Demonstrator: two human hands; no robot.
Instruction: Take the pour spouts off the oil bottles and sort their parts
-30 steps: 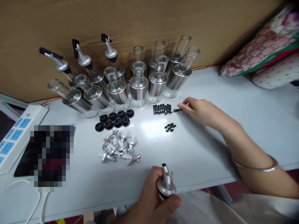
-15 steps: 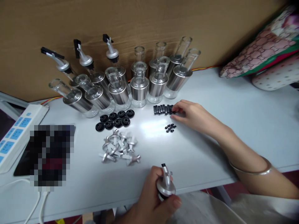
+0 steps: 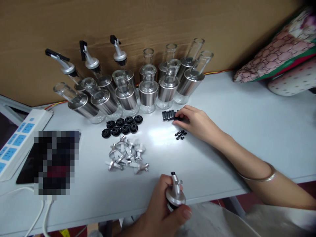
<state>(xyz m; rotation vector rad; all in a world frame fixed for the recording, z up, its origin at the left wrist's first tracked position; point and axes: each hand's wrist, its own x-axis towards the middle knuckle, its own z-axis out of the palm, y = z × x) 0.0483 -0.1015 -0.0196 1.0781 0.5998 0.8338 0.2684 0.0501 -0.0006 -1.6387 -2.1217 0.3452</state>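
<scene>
My left hand (image 3: 164, 207) is wrapped round a silver pourer spout (image 3: 175, 194) at the table's front edge. The spout has a black tip on top and a dark collar below, partly covered by my fingers. Farther off, my right hand (image 3: 191, 120) curls at the right end of a row of small black flip caps (image 3: 168, 115). Its thumb and index finger close round a black cap there; the fingers partly hide it. Just below that hand lie several tiny black rings (image 3: 181, 134).
Several steel-banded glass bottles (image 3: 148, 92) stand at the back, three with pourers fitted. Black stoppers (image 3: 125, 129) lie in two rows before a pile of silver spouts (image 3: 127, 154). At left are a power strip (image 3: 17, 141) and a blurred-out device (image 3: 24, 171); patterned fabric (image 3: 269, 56) sits back right.
My right hand has shifted a little left along the row of black caps, covering more of its right end. My left hand keeps its hold on the pourer spout.
</scene>
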